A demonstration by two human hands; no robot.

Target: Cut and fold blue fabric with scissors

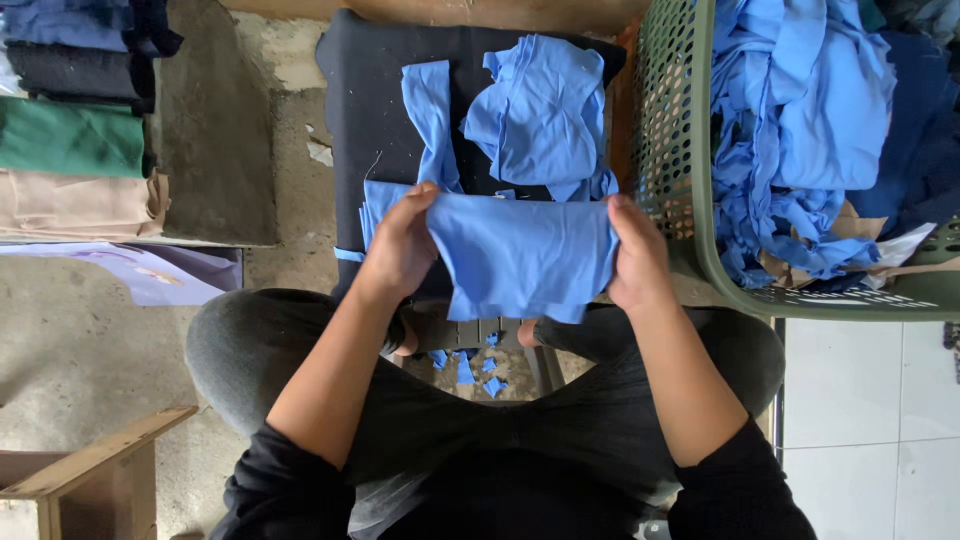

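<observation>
Bare concrete floor (70, 350) lies under the seated person, with blue scraps (470, 365) between the feet. Left hand (400, 250) and right hand (635, 255) each pinch a side edge of a blue fabric piece (520, 255), stretched over the dark-covered board (365, 120). Uneven pull could skew it; beyond, the loose blue pieces (540, 115) might snag or slide off.

Left hand (400, 248) and right hand (636, 255) are raised apart, fingers curled closed, forearms angled inward.
</observation>
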